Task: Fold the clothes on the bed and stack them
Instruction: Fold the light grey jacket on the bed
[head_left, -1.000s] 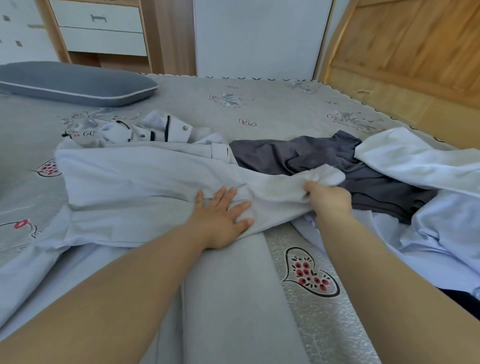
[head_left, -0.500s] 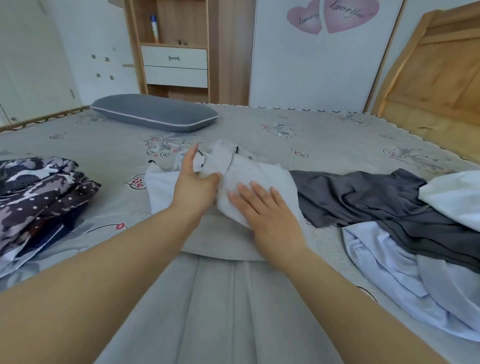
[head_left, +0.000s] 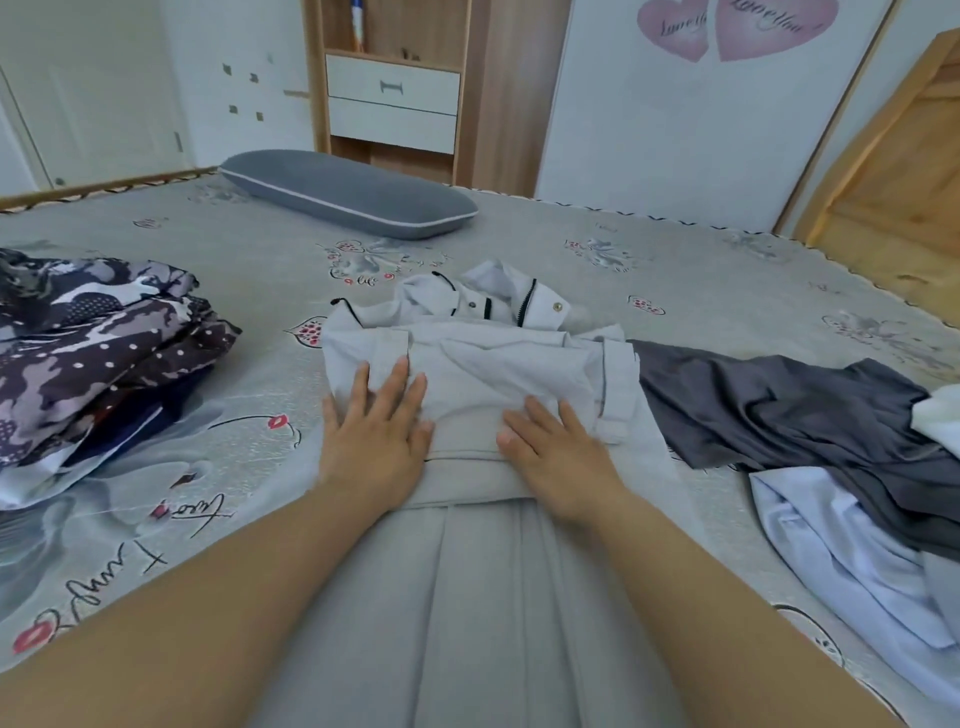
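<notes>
Both hands have come down flat since 0.5 s ago: before, the left hand (head_left: 375, 435) was raised w/ the thumb up at the jacket's top, and now it lies palm down on the left part of the folded white jacket (head_left: 483, 358). Right hand (head_left: 558, 454) is also flat, fingers straight and a bit spread, pressing the jacket's near edge at the right; neither hand grips anything. Jacket is now a compact rectangle in the middle of the bed (head_left: 675, 270), collar w/ black zipper and snap button at the far side. A grey pleated garment (head_left: 467, 597) lies under the wrists, near edge. At left sits the stack of folded patterned clothes (head_left: 98, 353) (camouflage and dots). At right, unfolded: dark grey garment (head_left: 779, 410) just beside the jacket, and a pale blue shirt (head_left: 841, 545) in front of it. Grey pillow (head_left: 348, 195) is far back.
</notes>
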